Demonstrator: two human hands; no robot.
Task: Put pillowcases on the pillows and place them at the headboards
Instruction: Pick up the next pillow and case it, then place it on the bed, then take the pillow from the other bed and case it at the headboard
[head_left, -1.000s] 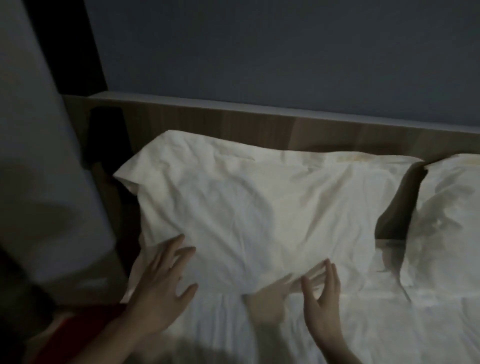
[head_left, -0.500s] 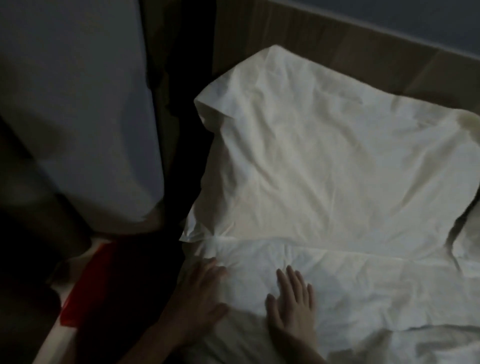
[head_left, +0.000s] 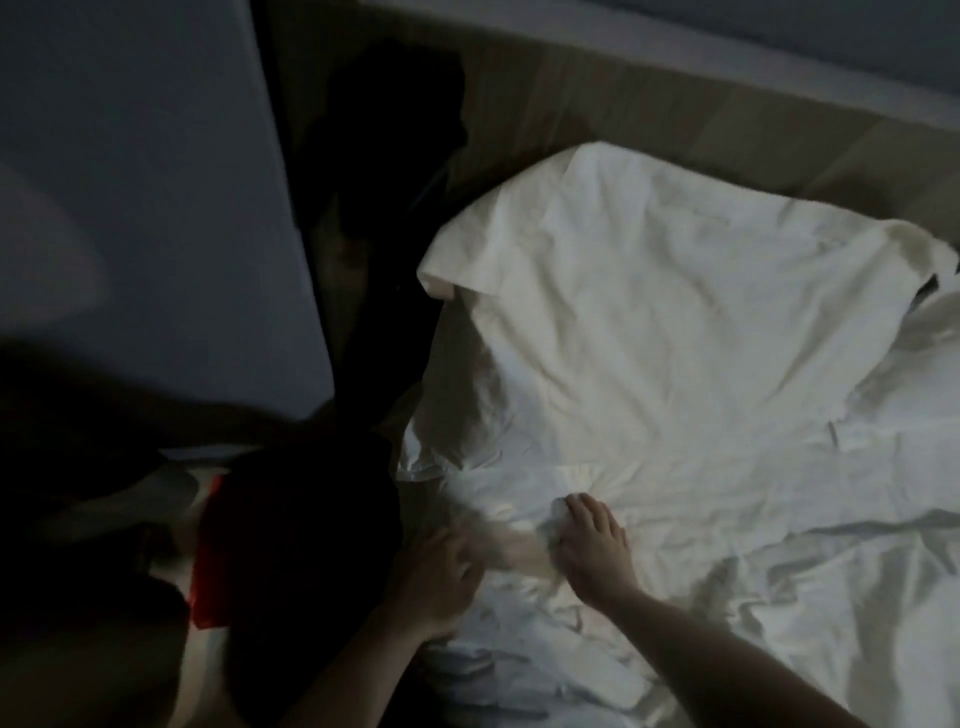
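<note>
Cased pillow (head_left: 675, 332) already propped against headboard (head_left: 649, 104), so placement looks done; right hand (head_left: 592, 551) grip pinching white bed sheet (head_left: 753, 597) just below pillow, left hand (head_left: 441, 577) blurred, grip unclear; next likely: pull sheet taut, smooth wrinkles.

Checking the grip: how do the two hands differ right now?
The right hand is sharp in view, fingers curled into bunched white sheet just below the pillow. The left hand is motion-blurred at the bed's edge, in shadow; its grip is unclear. Both are on the sheet, off the pillow.
</note>
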